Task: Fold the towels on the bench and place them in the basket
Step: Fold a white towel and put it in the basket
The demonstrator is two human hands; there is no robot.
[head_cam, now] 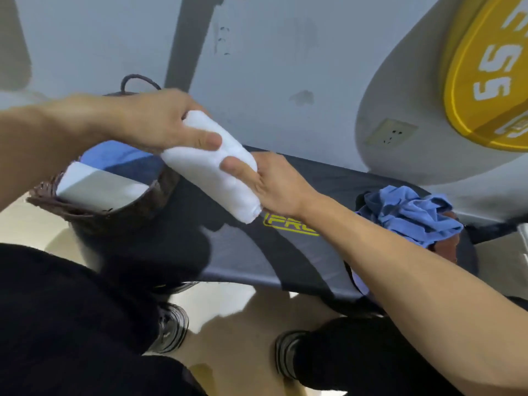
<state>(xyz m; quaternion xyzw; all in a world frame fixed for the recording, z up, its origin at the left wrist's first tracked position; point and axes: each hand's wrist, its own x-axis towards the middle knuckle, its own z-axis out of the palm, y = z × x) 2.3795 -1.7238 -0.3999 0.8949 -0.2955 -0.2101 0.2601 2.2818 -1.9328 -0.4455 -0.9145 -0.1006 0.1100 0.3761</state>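
A rolled white towel (211,170) hangs in the air above the black bench (234,252), just right of the basket. My left hand (160,121) grips its upper end from above. My right hand (271,181) holds its lower part, thumb on top. The dark woven basket (94,212) stands at the bench's left end and holds a blue towel (114,155) and a folded white and grey towel (100,187). A crumpled blue towel (408,212) lies at the bench's right end on top of something brown.
A yellow weight plate (491,81) marked 55 hangs at the upper right in front of the grey wall, with a wall socket (391,132) below it. My dark-clad legs and shoes (171,327) stand on the pale floor in front of the bench.
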